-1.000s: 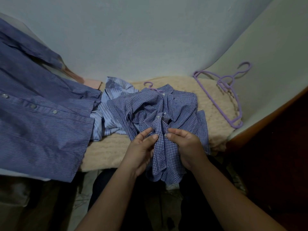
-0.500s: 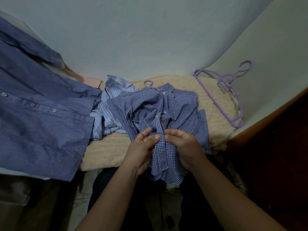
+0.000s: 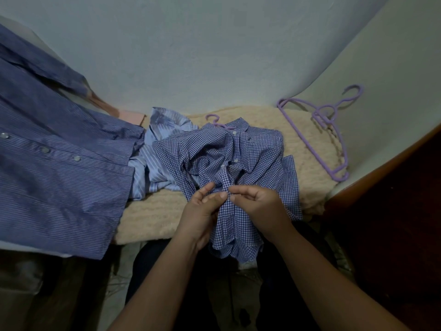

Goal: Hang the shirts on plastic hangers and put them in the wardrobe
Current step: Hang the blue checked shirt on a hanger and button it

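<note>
I see both hands, left hand [image 3: 202,211] and right hand [image 3: 260,204], pinching the checked shirt [image 3: 250,151]; its hanger [image 3: 216,120] is mostly hidden.

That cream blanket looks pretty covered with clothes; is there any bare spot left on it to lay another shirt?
Two patches show bare. One lies on the cream blanket between the checked shirt and the loose purple hanger. The other is the front strip below the pale striped shirt, beside the left hand. The middle is crowded: both hands pinch the checked shirt there.
</note>
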The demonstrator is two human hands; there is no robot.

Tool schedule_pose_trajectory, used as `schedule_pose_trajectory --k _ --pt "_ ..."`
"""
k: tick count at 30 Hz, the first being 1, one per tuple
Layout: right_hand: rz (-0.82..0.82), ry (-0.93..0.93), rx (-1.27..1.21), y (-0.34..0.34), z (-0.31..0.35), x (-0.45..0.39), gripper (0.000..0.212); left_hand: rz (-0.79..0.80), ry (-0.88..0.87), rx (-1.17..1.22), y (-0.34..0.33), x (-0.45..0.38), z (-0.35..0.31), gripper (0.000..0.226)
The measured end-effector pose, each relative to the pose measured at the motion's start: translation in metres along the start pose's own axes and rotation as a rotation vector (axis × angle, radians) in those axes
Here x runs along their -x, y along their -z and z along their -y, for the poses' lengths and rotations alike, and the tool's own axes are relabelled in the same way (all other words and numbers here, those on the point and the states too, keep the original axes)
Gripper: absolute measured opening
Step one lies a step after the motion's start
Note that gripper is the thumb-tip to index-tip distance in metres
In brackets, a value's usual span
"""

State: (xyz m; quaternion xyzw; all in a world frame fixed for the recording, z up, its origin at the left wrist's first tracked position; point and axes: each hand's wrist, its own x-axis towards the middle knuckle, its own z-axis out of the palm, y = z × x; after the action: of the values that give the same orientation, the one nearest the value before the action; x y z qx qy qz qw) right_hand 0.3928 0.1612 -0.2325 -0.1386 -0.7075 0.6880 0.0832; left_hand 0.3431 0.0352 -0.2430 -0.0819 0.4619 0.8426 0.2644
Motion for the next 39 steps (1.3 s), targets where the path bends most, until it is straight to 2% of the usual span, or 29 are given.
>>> schedule_pose_trajectory --k 3,9,14,17,21,25,30,39 --pt "0.021 -0.007 -0.013 0.001 0.000 0.000 0.023 0.005 0.014 0.009 -0.001 0.000 0.001 0.058" --pt "0.071 -0.041 -0.059 0.000 0.000 -0.002 0.024 0.010 0.028 -0.013 0.002 -0.002 -0.001 0.075" --pt "0.041 -0.038 -0.040 -0.001 -0.001 -0.003 0.023 0.004 0.076 0.007 0.003 -0.003 0.000 0.067" --pt "0.027 -0.041 -0.030 -0.001 -0.001 -0.003 0.025 -0.002 0.097 0.027 0.003 -0.005 0.003 0.053" --pt "0.058 -0.036 0.033 -0.001 0.002 -0.002 0.027 -0.006 0.119 0.055 0.006 -0.008 0.007 0.045" --pt "0.104 -0.049 0.082 0.002 0.007 -0.001 0.031 0.025 0.149 0.015 0.007 -0.009 0.007 0.049" --pt "0.080 -0.086 0.085 0.002 0.005 0.000 0.030 0.038 0.151 -0.031 0.011 -0.010 0.007 0.070" --pt "0.010 -0.066 0.037 0.001 -0.003 -0.003 0.023 0.049 0.097 -0.095 0.011 -0.010 0.012 0.053"
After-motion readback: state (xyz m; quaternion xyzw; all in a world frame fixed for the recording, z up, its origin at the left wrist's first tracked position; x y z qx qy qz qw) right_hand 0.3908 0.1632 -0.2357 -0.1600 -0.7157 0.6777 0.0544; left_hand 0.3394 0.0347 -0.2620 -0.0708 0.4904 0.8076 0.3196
